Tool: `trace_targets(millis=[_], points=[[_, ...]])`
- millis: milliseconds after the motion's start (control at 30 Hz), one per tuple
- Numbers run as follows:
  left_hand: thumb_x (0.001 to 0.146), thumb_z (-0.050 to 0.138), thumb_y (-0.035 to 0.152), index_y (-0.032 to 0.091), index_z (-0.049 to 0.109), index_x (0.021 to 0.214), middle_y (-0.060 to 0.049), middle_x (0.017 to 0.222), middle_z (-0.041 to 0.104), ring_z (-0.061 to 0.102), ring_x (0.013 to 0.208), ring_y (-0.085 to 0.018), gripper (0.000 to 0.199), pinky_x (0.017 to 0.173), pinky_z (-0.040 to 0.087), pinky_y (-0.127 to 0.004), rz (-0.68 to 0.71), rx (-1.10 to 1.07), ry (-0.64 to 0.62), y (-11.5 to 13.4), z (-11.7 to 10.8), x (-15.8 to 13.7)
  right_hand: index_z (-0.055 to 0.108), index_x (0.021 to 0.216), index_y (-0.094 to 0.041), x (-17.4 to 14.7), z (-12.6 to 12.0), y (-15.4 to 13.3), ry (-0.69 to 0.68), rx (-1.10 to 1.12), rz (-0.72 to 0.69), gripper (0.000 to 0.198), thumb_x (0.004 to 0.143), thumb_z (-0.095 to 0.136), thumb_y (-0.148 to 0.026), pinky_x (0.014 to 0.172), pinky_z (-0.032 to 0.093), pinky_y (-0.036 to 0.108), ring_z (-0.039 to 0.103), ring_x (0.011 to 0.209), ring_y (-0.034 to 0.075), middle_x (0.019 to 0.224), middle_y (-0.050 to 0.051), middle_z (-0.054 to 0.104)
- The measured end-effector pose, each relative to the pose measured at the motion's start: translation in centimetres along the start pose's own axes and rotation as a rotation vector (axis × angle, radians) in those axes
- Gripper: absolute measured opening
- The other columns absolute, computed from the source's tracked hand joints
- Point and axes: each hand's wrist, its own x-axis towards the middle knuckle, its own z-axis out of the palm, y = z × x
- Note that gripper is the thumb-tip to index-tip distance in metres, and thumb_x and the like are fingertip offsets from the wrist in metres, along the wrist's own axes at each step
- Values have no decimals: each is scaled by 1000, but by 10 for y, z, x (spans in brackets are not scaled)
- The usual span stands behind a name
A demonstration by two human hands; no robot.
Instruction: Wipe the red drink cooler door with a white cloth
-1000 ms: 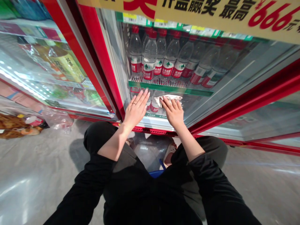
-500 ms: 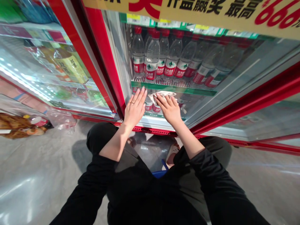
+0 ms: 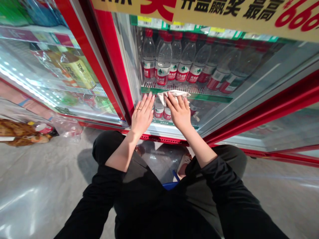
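My left hand (image 3: 142, 114) lies flat against the glass door (image 3: 214, 114) of a drinks fridge, fingers stretched out, with nothing in it. A ring shows on one finger. Just to its right, my right hand (image 3: 179, 113) holds a crumpled white cloth (image 3: 161, 96) pressed to the same glass under its fingers. Part of the cloth is hidden beneath that hand. Behind the glass, water bottles (image 3: 163, 64) with red caps and red-and-white labels stand in rows above a green shelf edge (image 3: 211, 97). More bottles (image 3: 159, 111) stand lower down, partly covered by my hands.
Red door frames (image 3: 259, 108) run along both sides. A yellow banner (image 3: 219, 16) crosses the top. At left, another fridge holds drinks (image 3: 79, 71); on the grey floor (image 3: 45, 182) lie clear plastic (image 3: 67, 127) and a brown patterned item (image 3: 15, 132). Something blue (image 3: 170, 185) shows beneath me.
My right hand and the cloth have shifted slightly up the glass, the cloth now overlapping the green shelf edge. My left hand stays nearly in place. The view has shifted slightly.
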Motion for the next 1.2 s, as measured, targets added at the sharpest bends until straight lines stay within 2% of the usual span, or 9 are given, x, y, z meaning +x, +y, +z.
trace_targets(millis=[167, 300, 433, 567, 700, 833, 967, 1067, 1200], points=[[112, 39, 22, 19, 27, 181, -8, 183, 33, 28, 172, -25, 70, 143, 24, -44, -28, -25, 12, -1, -1, -1, 48, 170, -37, -24, 2, 17, -88, -22, -55, 61, 115, 31, -17, 136, 40, 48, 54, 159, 22, 173, -2, 54], [112, 39, 23, 17, 34, 178, -8, 182, 33, 27, 172, -25, 67, 143, 22, -43, -55, -46, 5, -2, -3, -1, 55, 167, -32, -33, 9, 29, 71, -75, 17, 58, 114, 35, -18, 136, 39, 51, 57, 156, 26, 170, 4, 58], [111, 39, 23, 15, 37, 177, -9, 182, 34, 27, 172, -24, 66, 144, 21, -43, -62, -60, 25, -3, -2, -1, 49, 171, -29, -13, 11, 13, 165, -90, 15, 59, 114, 35, -18, 138, 34, 55, 51, 161, 28, 174, 7, 53], [110, 40, 22, 19, 35, 178, -7, 182, 35, 26, 173, -23, 68, 144, 21, -43, -62, -76, 32, -5, 0, -2, 43, 174, -31, 5, 9, -3, 115, -63, -84, 61, 114, 36, -17, 139, 33, 54, 48, 163, 27, 176, 5, 50], [110, 40, 22, 18, 37, 177, -7, 182, 35, 26, 172, -23, 68, 144, 22, -43, -70, -68, 31, -6, -1, -2, 45, 173, -32, -5, 8, 6, 68, -49, -187, 62, 114, 35, -13, 136, 38, 47, 54, 159, 23, 174, 2, 54], [110, 40, 23, 19, 36, 178, -7, 182, 35, 26, 173, -24, 68, 144, 21, -43, -79, -75, 28, -6, -3, -3, 49, 171, -33, -20, 10, 20, 117, -59, -84, 61, 114, 36, -14, 136, 38, 50, 57, 156, 26, 171, 4, 57], [111, 39, 22, 18, 36, 177, -7, 183, 34, 24, 173, -23, 67, 144, 19, -42, -81, -80, 36, -7, -3, -2, 48, 171, -32, -10, 10, 10, 160, -53, 13, 61, 114, 34, -15, 138, 33, 58, 51, 161, 30, 175, 6, 51], [111, 38, 22, 16, 37, 177, -8, 183, 34, 25, 173, -23, 66, 144, 19, -43, -83, -87, 45, -7, -2, -2, 42, 174, -31, 5, 8, -6, 102, -23, -21, 62, 114, 35, -16, 139, 31, 58, 45, 165, 30, 178, 6, 47], [110, 38, 21, 16, 37, 177, -9, 182, 34, 25, 173, -23, 67, 144, 20, -44, -86, -91, 39, -7, -2, -1, 42, 174, -32, 9, 9, -11, 25, 3, -171, 62, 114, 35, -15, 139, 36, 50, 49, 162, 24, 176, 2, 50]])
